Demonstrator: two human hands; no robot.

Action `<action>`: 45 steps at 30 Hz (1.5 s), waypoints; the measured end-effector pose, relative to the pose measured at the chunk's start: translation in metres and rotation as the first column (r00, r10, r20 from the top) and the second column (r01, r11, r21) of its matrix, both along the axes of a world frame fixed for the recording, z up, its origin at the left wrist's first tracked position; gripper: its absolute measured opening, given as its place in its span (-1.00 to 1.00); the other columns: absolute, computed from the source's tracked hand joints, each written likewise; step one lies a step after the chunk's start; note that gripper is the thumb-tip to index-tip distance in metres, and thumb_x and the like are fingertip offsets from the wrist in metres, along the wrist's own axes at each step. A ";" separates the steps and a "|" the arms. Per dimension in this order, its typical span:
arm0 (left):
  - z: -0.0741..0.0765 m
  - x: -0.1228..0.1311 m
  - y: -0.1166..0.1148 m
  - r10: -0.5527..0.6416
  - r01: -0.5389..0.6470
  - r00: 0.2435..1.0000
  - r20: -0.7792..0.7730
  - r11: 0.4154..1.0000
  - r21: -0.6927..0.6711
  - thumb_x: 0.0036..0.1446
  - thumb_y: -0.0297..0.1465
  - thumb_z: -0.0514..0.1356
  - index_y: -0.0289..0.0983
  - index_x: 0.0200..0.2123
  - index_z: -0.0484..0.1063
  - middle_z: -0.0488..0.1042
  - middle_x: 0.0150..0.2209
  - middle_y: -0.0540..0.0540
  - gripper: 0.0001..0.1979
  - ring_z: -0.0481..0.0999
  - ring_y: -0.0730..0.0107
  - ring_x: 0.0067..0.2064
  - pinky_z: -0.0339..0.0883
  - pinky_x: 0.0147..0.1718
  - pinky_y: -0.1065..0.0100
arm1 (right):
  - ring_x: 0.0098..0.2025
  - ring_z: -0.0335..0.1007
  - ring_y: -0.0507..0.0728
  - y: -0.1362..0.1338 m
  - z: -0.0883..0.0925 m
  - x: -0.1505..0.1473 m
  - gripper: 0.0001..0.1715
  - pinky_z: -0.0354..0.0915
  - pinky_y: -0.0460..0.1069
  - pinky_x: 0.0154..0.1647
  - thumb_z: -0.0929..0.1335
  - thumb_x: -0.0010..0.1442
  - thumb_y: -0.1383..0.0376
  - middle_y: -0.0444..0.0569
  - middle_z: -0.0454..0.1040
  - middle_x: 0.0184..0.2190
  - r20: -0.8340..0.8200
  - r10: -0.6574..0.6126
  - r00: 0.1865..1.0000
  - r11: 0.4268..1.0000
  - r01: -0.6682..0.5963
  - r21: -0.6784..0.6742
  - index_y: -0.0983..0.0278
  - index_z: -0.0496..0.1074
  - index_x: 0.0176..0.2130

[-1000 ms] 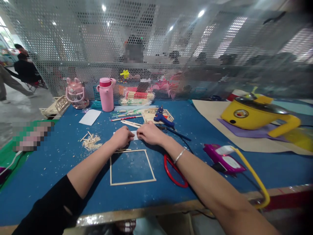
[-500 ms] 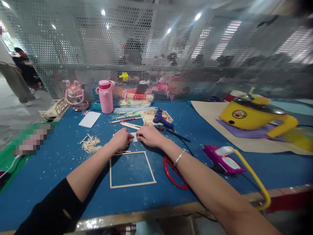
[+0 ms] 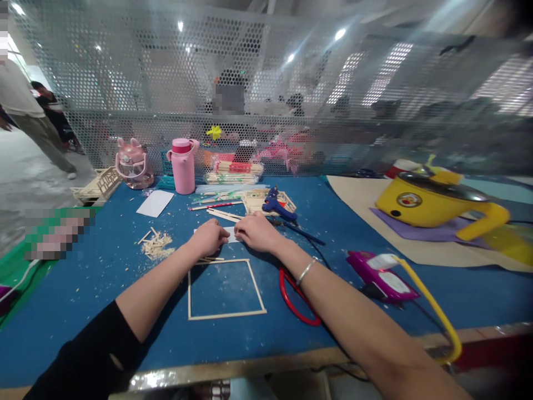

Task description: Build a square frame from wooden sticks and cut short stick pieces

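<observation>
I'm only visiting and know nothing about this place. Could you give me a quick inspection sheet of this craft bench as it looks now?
Surface: blue table, dusted with wood crumbs.
Job's things: white card under both hands; square stick frame just nearer the person; loose sticks beyond.
Clutter: scrap pile, glue gun, pink bottle, magenta gadget, yellow pot.
Grippers: left hand and right hand curled on the card, fingertips close together; grip hidden.
Cables: dark cord running from the glue gun.
Surroundings: perforated screen behind the table; a person standing far left.
</observation>
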State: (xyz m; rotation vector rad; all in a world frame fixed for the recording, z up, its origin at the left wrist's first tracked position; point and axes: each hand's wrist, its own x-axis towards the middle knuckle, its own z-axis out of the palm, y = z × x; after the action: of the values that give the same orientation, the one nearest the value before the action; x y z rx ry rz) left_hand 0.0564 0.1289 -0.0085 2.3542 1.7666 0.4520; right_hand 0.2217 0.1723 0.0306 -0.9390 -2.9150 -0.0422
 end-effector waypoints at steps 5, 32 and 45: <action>-0.001 -0.001 0.000 -0.002 0.002 1.000 0.005 1.000 0.004 0.06 -0.37 0.16 -0.20 -0.24 0.55 0.41 -0.33 -0.12 -0.79 0.44 0.30 -0.26 0.26 -0.26 0.40 | -0.26 0.38 0.11 0.001 0.000 0.000 -0.80 -0.07 -0.01 -0.25 0.27 0.14 0.35 -0.02 0.55 -0.37 0.007 -0.006 1.000 1.000 0.006 -0.013 0.27 0.49 -0.40; 0.002 0.001 -0.001 0.011 -0.011 1.000 -0.001 1.000 -0.014 0.06 -0.39 0.15 -0.19 -0.27 0.55 0.40 -0.33 -0.11 -0.81 0.43 0.30 -0.25 0.25 -0.26 0.39 | -0.30 0.41 0.11 0.003 -0.003 -0.001 -0.81 0.09 -0.05 -0.25 0.28 0.10 0.37 -0.01 0.55 -0.41 -0.050 0.020 0.999 0.999 -0.022 -0.040 0.28 0.50 -0.41; 0.000 0.000 -0.003 0.001 -0.001 1.000 -0.025 1.000 -0.021 0.10 -0.38 0.10 -0.17 -0.16 0.49 0.34 -0.27 -0.11 -0.74 0.42 0.33 -0.25 0.26 -0.24 0.39 | -0.32 0.38 0.04 0.011 -0.006 0.007 -0.77 0.15 -0.13 -0.31 0.23 0.17 0.39 -0.04 0.53 -0.36 -0.188 -0.051 0.981 0.993 0.030 -0.112 0.32 0.47 -0.31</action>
State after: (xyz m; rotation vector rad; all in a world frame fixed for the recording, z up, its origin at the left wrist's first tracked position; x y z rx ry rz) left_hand 0.0568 0.1263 -0.0087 2.3548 1.7745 0.4046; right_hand 0.2291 0.1833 0.0241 -0.9601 -2.7447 0.1955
